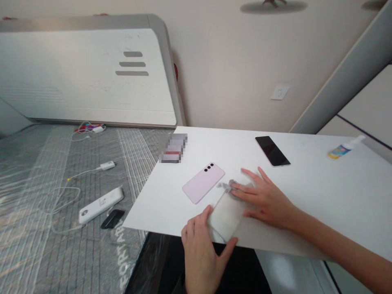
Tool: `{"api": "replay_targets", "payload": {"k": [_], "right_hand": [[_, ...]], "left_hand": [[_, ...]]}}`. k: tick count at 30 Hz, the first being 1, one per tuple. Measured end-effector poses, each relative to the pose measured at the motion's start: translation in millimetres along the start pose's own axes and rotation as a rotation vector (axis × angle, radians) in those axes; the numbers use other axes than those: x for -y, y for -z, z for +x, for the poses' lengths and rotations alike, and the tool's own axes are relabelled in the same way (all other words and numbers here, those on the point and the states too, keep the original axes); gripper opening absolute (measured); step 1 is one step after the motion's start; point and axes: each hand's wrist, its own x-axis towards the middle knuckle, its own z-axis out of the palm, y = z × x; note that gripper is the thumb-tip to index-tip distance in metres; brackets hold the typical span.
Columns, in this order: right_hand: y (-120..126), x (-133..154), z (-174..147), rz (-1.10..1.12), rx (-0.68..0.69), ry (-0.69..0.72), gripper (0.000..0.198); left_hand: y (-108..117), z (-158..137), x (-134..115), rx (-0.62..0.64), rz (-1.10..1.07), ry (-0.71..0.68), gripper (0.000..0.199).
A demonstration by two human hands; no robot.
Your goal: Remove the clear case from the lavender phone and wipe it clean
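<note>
Apparently mid-wipe, with more left: clasping clear case (227, 216) in left grip (202, 247), pressing grey cloth (223, 185) under loosely spread right grip (265, 201)!

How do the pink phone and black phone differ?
The pink phone is pale; the black phone is dark. The pink phone shows three camera lenses; the black phone shows none. The pink phone's far end points right, the black phone's left. Both lie flat on the table.
</note>
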Motion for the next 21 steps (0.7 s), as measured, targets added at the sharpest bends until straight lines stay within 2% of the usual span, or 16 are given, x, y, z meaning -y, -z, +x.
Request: {"api": "replay_targets", "payload": {"k": [1, 3, 4, 7, 10, 14, 21], "right_hand": [[-0.1, 0.8, -0.4, -0.006, -0.03, -0.034, 0.073], [0.4, 0.7, -0.4, 0.052, 0.032, 0.064, 0.08], [1.1, -0.3, 0.0, 0.059, 0.071, 0.098, 0.077], [3.1, -6.6, 1.3, -0.04, 0.03, -0.018, 0.054], [3.8, -12.8, 0.1, -0.006, -0.038, -0.03, 0.041], [7.4, -22.6, -2.3, 0.107, -0.127, -0.093, 0.053], [24.7, -36.4, 17.9, 0.197, -0.019, -0.03, 0.057]], "left_hand": [[-0.5, 0.0, 0.5, -0.007, 0.006, -0.006, 0.076], [-2.0, 0.0, 2.0, -0.02, 0.017, -0.022, 0.075], [-2.9, -0.1, 2.9, -0.029, 0.021, -0.03, 0.075], [-5.8, -0.4, 6.3, -0.043, 0.032, -0.056, 0.075], [-7.6, -0.7, 8.6, -0.05, 0.045, -0.076, 0.077], [-6.3, -1.0, 8.4, -0.051, 0.054, -0.094, 0.078], [-1.8, 0.4, 5.8, -0.048, 0.046, -0.101, 0.078]]}}
